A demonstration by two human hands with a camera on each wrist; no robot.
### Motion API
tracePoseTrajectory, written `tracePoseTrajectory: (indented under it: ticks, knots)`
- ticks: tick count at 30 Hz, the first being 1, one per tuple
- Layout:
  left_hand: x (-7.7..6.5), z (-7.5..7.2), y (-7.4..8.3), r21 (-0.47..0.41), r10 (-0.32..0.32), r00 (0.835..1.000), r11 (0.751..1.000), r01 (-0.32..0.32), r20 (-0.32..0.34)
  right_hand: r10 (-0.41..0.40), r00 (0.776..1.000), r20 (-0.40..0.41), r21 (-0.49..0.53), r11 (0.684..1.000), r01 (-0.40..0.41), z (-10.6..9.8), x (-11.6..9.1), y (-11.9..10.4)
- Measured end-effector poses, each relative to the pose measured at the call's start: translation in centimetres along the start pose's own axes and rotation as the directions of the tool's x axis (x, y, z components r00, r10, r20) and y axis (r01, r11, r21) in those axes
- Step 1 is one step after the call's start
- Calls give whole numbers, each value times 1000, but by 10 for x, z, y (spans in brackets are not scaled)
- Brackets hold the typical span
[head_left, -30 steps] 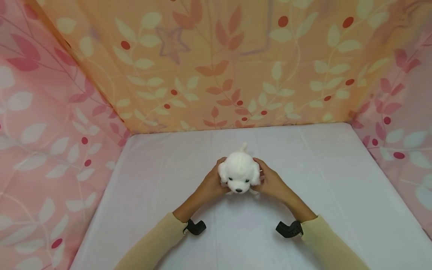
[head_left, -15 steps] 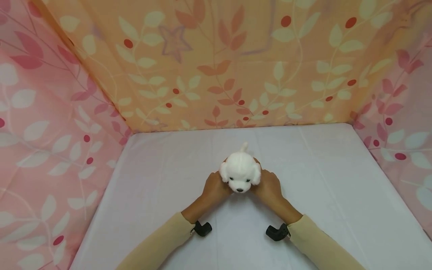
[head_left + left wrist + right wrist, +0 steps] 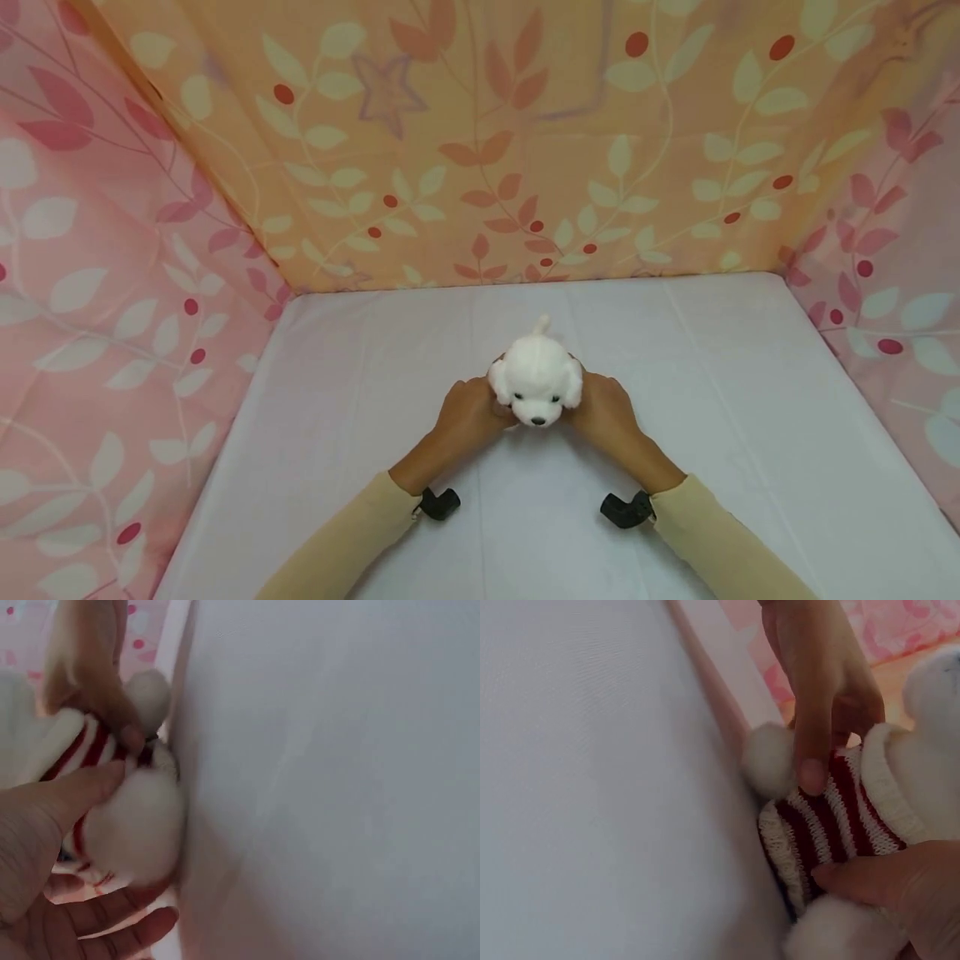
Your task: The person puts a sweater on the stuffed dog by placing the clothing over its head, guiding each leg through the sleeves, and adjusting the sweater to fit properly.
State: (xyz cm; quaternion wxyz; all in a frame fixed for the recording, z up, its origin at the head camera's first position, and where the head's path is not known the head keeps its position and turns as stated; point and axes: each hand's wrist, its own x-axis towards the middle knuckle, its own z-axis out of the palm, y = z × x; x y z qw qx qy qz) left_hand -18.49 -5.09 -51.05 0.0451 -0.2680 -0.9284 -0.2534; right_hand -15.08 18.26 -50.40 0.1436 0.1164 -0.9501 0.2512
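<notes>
A white plush dog (image 3: 538,371) with floppy ears and a dark nose faces me at the middle of the table. It wears a red-and-white striped knitted sweater (image 3: 851,817), seen in both wrist views. My left hand (image 3: 471,415) holds one side of the dog, its thumb pressed on the stripes and its fingers around the body in the left wrist view. On the other side, my right hand (image 3: 609,417) grips it likewise, thumb on the sweater near the hem in the right wrist view. The dog's head hides part of both hands from above.
The table (image 3: 360,375) has a white cloth cover. An orange leaf-patterned curtain (image 3: 480,150) closes off the back, with pink patterned curtains (image 3: 112,292) at the sides. Black wrist devices (image 3: 438,504) sit at both cuffs.
Both hands have turned so that their knuckles rise beside the dog. The forearms moved inward, then slightly apart again. The dog shifted a little to the right and stays held.
</notes>
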Motion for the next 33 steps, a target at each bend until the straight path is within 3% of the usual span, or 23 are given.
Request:
tracePoseTrajectory:
  ticks: [6, 11, 16, 22, 27, 33]
  knots:
    - [3, -11, -4, -111, -4, 999, 994, 9, 43, 11, 1000, 29, 130, 991, -14, 2, 10, 7]
    - [11, -14, -9, -132, -12, 1000, 991, 14, 15, -21, 1000, 0, 157, 987, 20, 15, 26, 9]
    - [24, -15, -21, -129, -18, 1000, 992, 15, -17, 0, 1000, 5, 191, 982, -1, 20, 41, 12]
    - [30, -11, -29, -142, -21, 1000, 990, 22, 12, 20, 999, 37, 181, 983, -26, 19, 43, 16]
    - [28, -16, -31, -163, -11, 998, 986, 22, 66, 28, 996, 87, 166, 985, -43, 16, 38, 16]
    - [28, -41, -47, -213, 7, 980, 976, 36, 200, 2, 966, 260, 165, 985, -47, -12, 38, 25]
